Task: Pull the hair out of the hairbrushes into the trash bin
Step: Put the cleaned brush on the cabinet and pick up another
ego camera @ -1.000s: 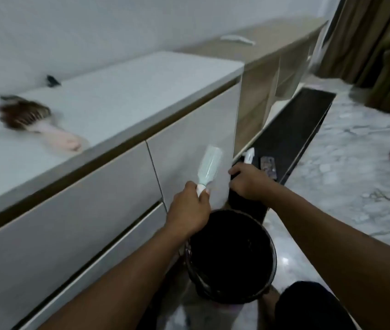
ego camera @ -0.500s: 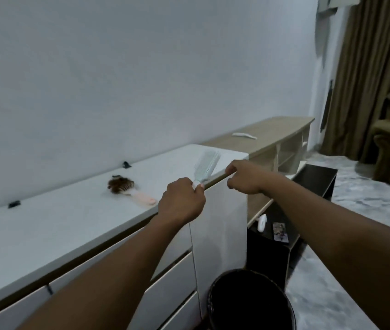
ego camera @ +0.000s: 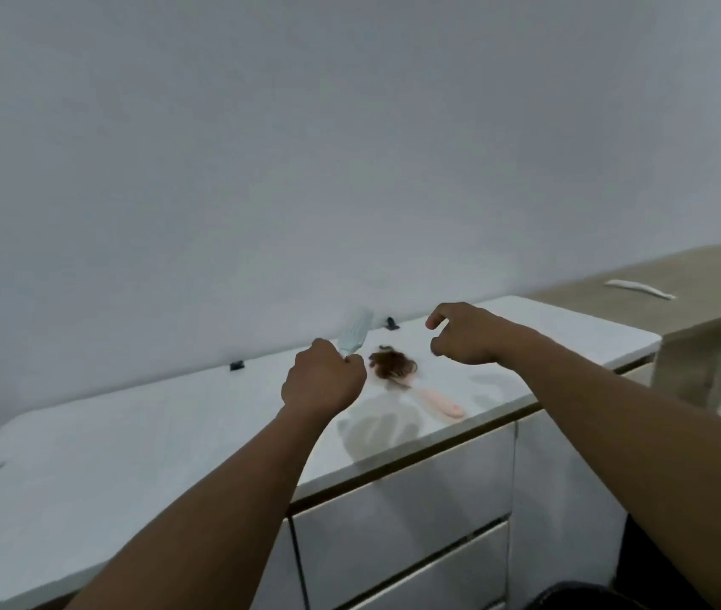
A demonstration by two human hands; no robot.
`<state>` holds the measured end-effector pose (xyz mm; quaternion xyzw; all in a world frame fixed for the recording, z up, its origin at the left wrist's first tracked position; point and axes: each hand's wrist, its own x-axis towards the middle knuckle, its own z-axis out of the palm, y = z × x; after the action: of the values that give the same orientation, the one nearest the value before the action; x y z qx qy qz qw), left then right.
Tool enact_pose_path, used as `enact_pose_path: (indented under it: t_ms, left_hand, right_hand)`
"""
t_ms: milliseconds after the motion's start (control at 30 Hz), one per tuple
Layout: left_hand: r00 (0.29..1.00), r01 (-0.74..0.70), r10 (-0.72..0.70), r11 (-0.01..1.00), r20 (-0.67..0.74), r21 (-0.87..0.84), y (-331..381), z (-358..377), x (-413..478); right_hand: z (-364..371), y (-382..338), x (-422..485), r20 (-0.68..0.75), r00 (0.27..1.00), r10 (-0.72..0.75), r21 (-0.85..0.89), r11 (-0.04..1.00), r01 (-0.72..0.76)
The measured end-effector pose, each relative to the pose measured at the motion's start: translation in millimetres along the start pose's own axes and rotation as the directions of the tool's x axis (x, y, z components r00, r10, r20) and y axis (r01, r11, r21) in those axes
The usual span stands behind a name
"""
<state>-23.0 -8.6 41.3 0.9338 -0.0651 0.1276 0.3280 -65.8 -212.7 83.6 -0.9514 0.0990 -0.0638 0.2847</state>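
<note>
Fingers of the left hand (ego camera: 323,380) still grip the pale hairbrush (ego camera: 355,330), now above the countertop (ego camera: 130,433); right hand (ego camera: 466,334) loosely curled, empty.

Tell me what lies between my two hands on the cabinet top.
The hair-clogged pink hairbrush lies between the left hand and the right hand, as the head view shows.

No legible text, label or number on the pale hairbrush (ego camera: 355,331), the pink hairbrush (ego camera: 431,396) or the white cabinet (ego camera: 165,429).

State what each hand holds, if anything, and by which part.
The left hand holds the pale hairbrush by its handle; the right hand holds nothing.
</note>
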Motion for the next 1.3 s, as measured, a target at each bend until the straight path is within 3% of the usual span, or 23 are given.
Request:
enact_pose_path:
  t_ms: [300, 433, 700, 933, 1100, 1200, 1300]
  left_hand:
    - [0.984, 0.174, -0.173, 0.983, -0.033, 0.063, -60.4, -2.0, 25.0]
    - [0.975, 0.222, -0.223, 0.97, -0.005, 0.097, -76.9, 8.3, 26.9]
    - [0.977, 0.203, -0.212, 0.961, 0.03, 0.19, -92.0, 22.2, 35.7]
    - [0.974, 0.199, -0.216, 0.958, 0.063, 0.206, -93.4, 24.9, 42.5]
    - [0.974, 0.194, -0.222, 0.916, 0.041, 0.352, -81.9, 21.6, 50.4]
    - [0.984, 0.165, -0.179, 0.892, -0.006, 0.421, -65.4, 20.1, 55.7]
    - [0.995, 0.089, -0.102, 0.924, 0.015, 0.372, -40.9, 26.8, 59.7]
  right_hand:
    - [83.8, -49.5, 61.7, 0.153, 0.984, -0.096, -0.037, 0.994, 0.102]
    - [113.0, -52.9, 72.0, 0.128, 0.982, -0.142, -0.134, 0.978, 0.159]
    - [146.2, -53.4, 84.7, 0.193, 0.96, -0.203, -0.182, 0.954, 0.238]
    - [137.4, -51.4, 89.9, 0.176, 0.961, -0.213, -0.209, 0.946, 0.248]
    - [107.5, -37.7, 96.6, 0.106, 0.972, -0.212, -0.171, 0.959, 0.227]
    - [84.5, -26.1, 97.9, 0.069, 0.978, -0.194, -0.148, 0.968, 0.203]
    - [66.3, -12.0, 97.8, 0.02, 0.989, -0.143, -0.083, 0.986, 0.144]
